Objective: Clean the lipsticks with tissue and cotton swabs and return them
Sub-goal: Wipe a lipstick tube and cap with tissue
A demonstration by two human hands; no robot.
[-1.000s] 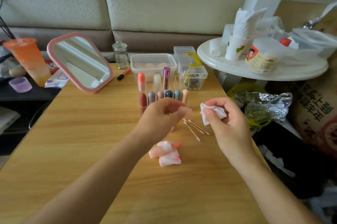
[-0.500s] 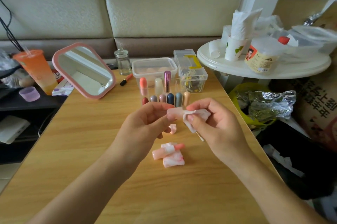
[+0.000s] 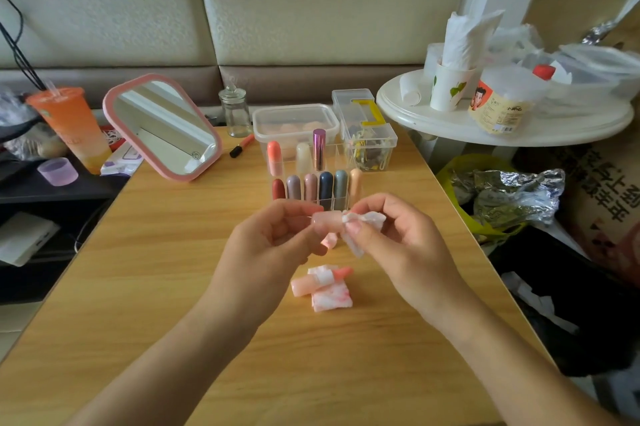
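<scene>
Our left hand (image 3: 273, 245) pinches a pink lipstick (image 3: 325, 219) above the table (image 3: 173, 287); our right hand (image 3: 398, 252) clamps a tissue (image 3: 369, 219) on its end. Our hands partly hide the rack (image 3: 337, 157) behind; another lipstick (image 3: 306, 284) lies on a stained tissue (image 3: 330, 301) below them.

The left hand (image 3: 273, 245) covers one end of the pale pink tube (image 3: 325, 219). The white tissue (image 3: 367, 217) in the right hand (image 3: 398, 252) covers the other end, so you cannot tell if it is a cap or a whole lipstick. The hands hide the bottoms of the front lipsticks (image 3: 311, 185). A small pink bit (image 3: 329, 240) under the hands is too blurry to name. Both arms (image 3: 156, 373) are cut off at the bottom edge.
</scene>
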